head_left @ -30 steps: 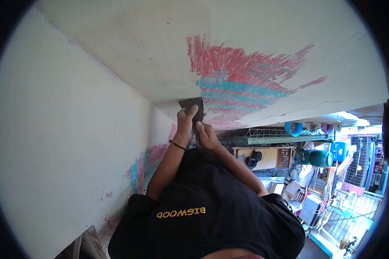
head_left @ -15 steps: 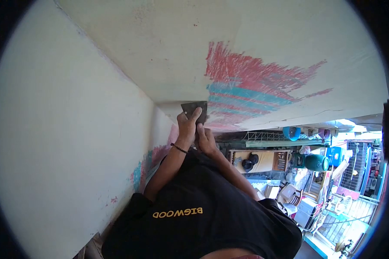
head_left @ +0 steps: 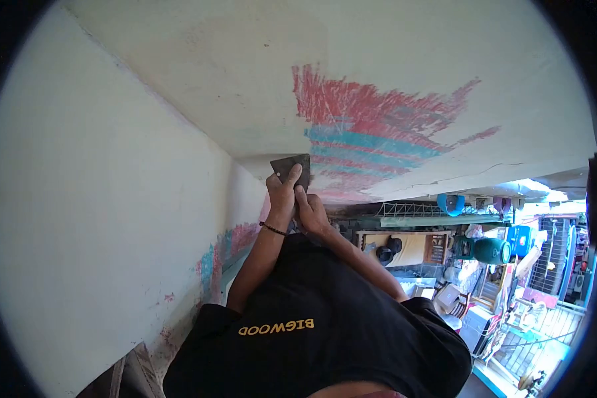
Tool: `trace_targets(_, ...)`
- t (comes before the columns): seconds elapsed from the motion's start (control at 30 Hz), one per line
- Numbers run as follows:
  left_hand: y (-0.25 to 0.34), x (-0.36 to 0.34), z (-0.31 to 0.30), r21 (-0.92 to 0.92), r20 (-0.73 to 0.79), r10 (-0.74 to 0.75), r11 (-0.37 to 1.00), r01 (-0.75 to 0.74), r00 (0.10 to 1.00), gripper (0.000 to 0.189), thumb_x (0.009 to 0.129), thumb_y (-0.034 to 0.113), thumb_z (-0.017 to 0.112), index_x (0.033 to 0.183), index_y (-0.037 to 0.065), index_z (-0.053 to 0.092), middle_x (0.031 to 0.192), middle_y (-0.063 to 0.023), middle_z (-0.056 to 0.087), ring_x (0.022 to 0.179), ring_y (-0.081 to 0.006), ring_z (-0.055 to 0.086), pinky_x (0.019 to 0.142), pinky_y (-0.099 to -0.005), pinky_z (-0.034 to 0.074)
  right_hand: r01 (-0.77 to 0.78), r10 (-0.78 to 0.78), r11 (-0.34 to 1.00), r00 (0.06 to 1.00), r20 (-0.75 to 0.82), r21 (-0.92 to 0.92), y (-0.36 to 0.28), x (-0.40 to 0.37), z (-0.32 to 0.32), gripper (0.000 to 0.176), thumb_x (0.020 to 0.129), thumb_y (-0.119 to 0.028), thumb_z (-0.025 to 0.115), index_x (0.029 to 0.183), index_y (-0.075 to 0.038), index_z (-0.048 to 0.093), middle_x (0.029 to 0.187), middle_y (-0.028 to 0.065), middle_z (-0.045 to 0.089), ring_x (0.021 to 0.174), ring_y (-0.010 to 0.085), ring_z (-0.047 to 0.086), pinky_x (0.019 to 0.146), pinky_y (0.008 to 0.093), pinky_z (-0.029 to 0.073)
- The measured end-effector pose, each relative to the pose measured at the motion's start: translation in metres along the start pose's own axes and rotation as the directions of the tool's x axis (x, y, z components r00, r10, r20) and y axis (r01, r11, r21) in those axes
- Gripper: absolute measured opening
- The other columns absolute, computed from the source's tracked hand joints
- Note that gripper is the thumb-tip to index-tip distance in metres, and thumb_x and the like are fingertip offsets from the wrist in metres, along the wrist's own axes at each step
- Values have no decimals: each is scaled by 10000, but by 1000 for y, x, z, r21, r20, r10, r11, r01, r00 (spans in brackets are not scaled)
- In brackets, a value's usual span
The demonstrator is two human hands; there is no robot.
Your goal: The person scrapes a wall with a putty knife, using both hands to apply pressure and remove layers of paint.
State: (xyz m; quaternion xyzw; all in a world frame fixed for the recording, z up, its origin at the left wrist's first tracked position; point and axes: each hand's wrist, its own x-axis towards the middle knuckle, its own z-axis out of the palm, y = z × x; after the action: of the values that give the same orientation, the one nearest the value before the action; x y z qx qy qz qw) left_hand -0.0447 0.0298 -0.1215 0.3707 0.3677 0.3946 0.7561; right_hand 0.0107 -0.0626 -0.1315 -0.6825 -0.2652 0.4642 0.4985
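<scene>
A pale surface (head_left: 232, 73) is seen overhead, met on the left by a wall (head_left: 99, 199), and a patch of red and blue paint (head_left: 371, 126) is spread across it. The scraper (head_left: 292, 166) is laid against the surface at the patch's lower left edge, near the corner. It is grasped by both hands. The left hand (head_left: 282, 192) is closed round it with a finger pressed on the blade, and the right hand (head_left: 313, 213) is clenched just below, where the handle is hidden. The blade is probably best held at a low angle with even pressure, so that paint is lifted and the surface is not gouged.
</scene>
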Motion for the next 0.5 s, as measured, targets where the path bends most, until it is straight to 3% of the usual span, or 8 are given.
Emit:
trace_targets(0.03,1,2,1,13,17,12,1000,-13,1000,186,906,135,707,1018,-4,654,902,-55,671,736,-172,661,655,-307,559,-15,15,1000,1000,4,25,-2,2,-1,674,1051,-456,398,664,64,585,525,101,534,522,173,517,535,399,423)
trace_targets(0.13,6,3,14,-71,14,16,997,-15,1000,182,906,129,703,1018,-4,651,903,-63,670,720,-175,659,649,-306,562,124,-129,990,990,-60,-71,8,17,-1,677,1046,-451,414,655,71,593,518,133,523,526,179,518,541,417,423)
trace_targets(0.23,21,9,15,-17,90,59,998,-57,994,165,880,80,730,1008,-10,678,918,-35,685,735,-112,636,625,-257,517,181,-182,983,980,-82,-19,-14,15,-2,658,1043,-441,426,674,76,598,530,166,532,524,201,526,546,429,423)
trace_targets(0.33,15,8,12,17,54,51,999,-52,997,171,880,82,729,1017,-7,679,930,-32,687,746,-111,638,630,-257,517,181,-185,982,978,-91,-55,8,18,3,677,1057,-460,389,648,46,575,508,70,519,512,158,516,503,375,402)
trace_targets(0.43,-5,6,8,-16,-10,4,1000,-4,1000,168,913,114,693,1025,-3,648,920,-76,674,728,-178,661,662,-310,572,182,-195,977,973,-121,-110,20,17,2,655,1053,-442,408,686,71,585,500,113,504,529,169,515,521,409,406)
trace_targets(0.5,-5,10,6,1,19,50,999,-50,999,166,918,111,687,1030,-2,638,921,-65,669,740,-168,658,668,-306,570,236,-252,963,960,-123,-129,5,18,-2,641,1050,-430,419,699,80,585,510,145,502,541,170,512,537,426,409)
